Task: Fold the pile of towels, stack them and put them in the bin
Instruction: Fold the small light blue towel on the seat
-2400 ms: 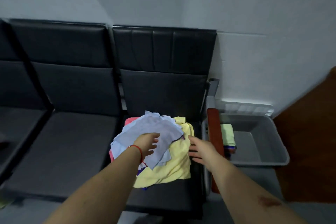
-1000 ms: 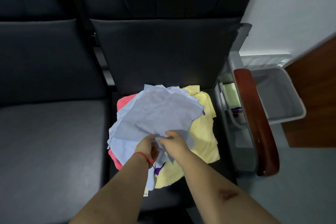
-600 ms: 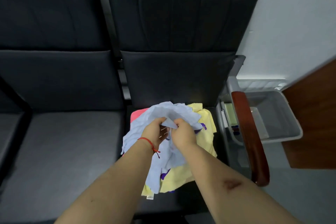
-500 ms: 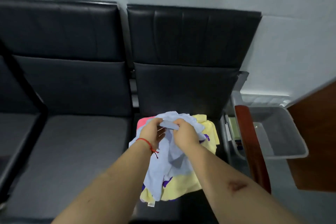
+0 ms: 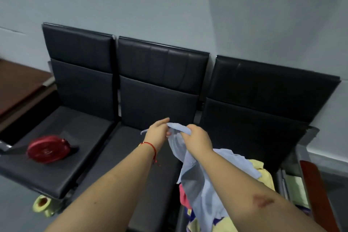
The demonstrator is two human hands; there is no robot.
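Hands together above the middle seat (image 5: 150, 156) — the left hand (image 5: 157, 133) and right hand (image 5: 197, 140) both pinch one edge of a pale blue towel (image 5: 195, 179), which hangs down onto the towel pile (image 5: 261, 173) on the seat beside it.

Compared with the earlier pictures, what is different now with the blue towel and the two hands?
Both hands, the left hand and right hand, took hold of the light blue towel, which lay flat on the pile, and lifted it up and to the left, toward the middle seat. It now hangs from their grip. The yellow towel and pink towel stayed on the right seat.
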